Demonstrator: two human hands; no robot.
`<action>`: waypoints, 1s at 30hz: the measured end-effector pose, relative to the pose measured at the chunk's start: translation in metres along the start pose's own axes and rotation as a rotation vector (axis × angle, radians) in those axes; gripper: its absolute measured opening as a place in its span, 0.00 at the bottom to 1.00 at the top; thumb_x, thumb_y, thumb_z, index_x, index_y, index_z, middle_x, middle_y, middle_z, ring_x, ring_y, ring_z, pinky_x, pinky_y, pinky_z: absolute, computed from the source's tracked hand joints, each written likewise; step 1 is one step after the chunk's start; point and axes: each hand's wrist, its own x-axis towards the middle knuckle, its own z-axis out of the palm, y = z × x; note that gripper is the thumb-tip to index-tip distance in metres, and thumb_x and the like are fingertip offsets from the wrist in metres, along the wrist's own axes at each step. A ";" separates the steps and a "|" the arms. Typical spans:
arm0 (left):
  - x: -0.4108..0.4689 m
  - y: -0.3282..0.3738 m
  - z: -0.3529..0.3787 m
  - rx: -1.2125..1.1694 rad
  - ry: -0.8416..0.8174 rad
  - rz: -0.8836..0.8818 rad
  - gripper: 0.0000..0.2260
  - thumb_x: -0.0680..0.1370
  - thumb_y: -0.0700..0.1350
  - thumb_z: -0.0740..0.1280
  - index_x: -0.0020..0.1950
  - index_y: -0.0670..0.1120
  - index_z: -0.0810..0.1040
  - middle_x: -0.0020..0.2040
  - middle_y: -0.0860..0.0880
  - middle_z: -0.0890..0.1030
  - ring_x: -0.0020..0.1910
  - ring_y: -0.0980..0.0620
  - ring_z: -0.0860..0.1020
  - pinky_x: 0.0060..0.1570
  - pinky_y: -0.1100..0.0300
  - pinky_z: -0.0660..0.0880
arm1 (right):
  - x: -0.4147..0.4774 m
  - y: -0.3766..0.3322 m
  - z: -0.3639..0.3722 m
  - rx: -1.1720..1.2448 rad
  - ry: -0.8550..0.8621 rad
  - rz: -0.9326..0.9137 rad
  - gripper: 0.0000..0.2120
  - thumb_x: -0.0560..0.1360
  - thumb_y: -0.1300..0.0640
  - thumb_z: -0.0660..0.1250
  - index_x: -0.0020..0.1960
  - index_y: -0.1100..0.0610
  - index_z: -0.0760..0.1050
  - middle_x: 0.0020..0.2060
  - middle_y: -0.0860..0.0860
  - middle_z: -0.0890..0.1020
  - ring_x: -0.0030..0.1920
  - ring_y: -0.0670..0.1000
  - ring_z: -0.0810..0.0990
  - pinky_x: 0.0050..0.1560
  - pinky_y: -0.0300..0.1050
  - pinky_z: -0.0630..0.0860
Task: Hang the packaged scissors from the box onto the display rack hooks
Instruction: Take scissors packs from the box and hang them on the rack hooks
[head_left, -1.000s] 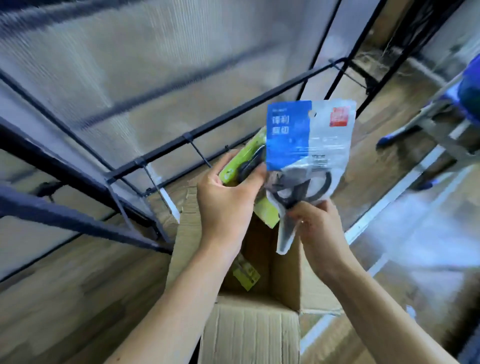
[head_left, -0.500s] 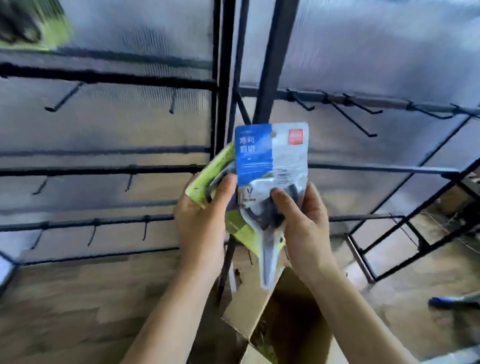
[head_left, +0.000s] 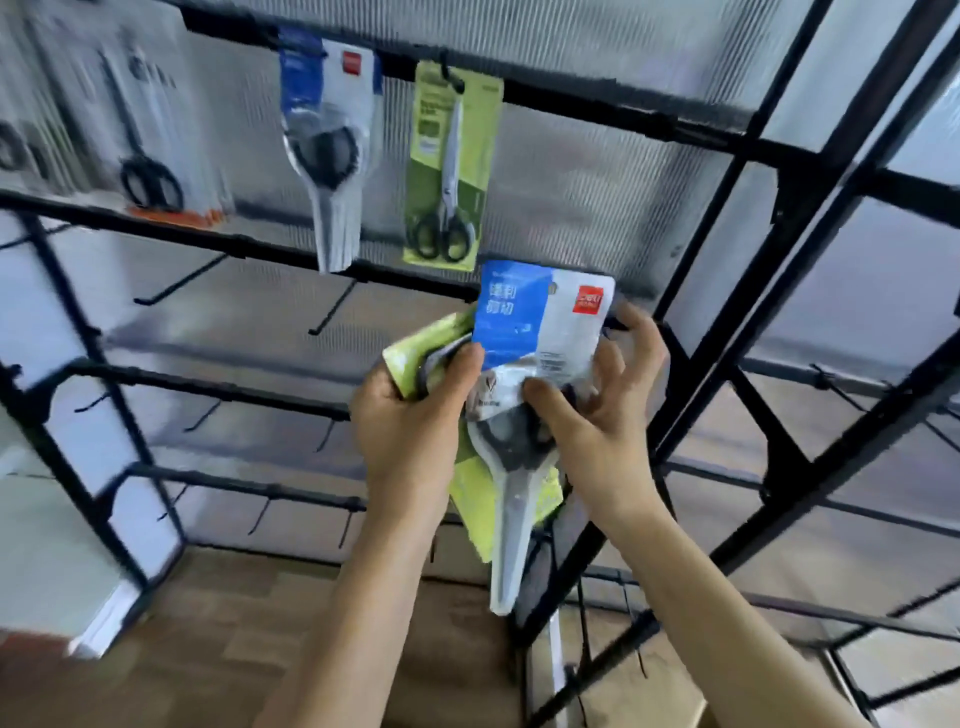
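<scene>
I hold two packs of scissors in front of the black display rack (head_left: 571, 104). The front pack is blue and white (head_left: 540, 332), with its pointed tip hanging down. Behind it sits a green pack (head_left: 415, 353), mostly hidden. My left hand (head_left: 410, 421) grips the left edge of both packs, thumb on the blue card. My right hand (head_left: 597, 410) pinches the blue and white pack at its middle, thumb in front and fingers spread behind. On the top bar hang a blue and white pack (head_left: 327, 140) and a green pack (head_left: 449, 171).
More scissors packs (head_left: 140, 130) hang blurred at the upper left. Bare black hooks (head_left: 176, 283) stick out from the lower bars. A diagonal rack post (head_left: 727, 291) runs close to my right hand. Brown cardboard (head_left: 311, 649) lies below my arms.
My view has swung up from the box to the upper rack rows. Both hands rose with the two packs, and my right fingers have spread behind the blue and white pack.
</scene>
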 end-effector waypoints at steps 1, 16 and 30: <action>0.012 0.006 -0.006 -0.013 0.008 0.003 0.07 0.70 0.36 0.71 0.38 0.48 0.81 0.32 0.54 0.82 0.35 0.54 0.78 0.41 0.55 0.77 | 0.006 -0.003 0.013 -0.004 -0.025 0.007 0.27 0.71 0.71 0.65 0.58 0.45 0.62 0.45 0.63 0.76 0.38 0.51 0.78 0.39 0.41 0.75; 0.091 0.051 -0.071 -0.064 0.007 0.010 0.05 0.72 0.36 0.69 0.41 0.46 0.79 0.32 0.54 0.82 0.34 0.59 0.80 0.36 0.64 0.78 | 0.057 0.005 0.117 0.104 -0.165 0.061 0.20 0.72 0.67 0.66 0.51 0.41 0.78 0.39 0.69 0.74 0.37 0.60 0.72 0.43 0.49 0.73; 0.135 0.063 -0.087 0.008 0.143 0.101 0.06 0.71 0.38 0.71 0.40 0.49 0.80 0.34 0.55 0.83 0.38 0.57 0.80 0.44 0.59 0.77 | 0.111 0.015 0.159 0.187 -0.283 -0.018 0.16 0.76 0.68 0.60 0.54 0.48 0.76 0.41 0.36 0.83 0.44 0.38 0.81 0.45 0.29 0.74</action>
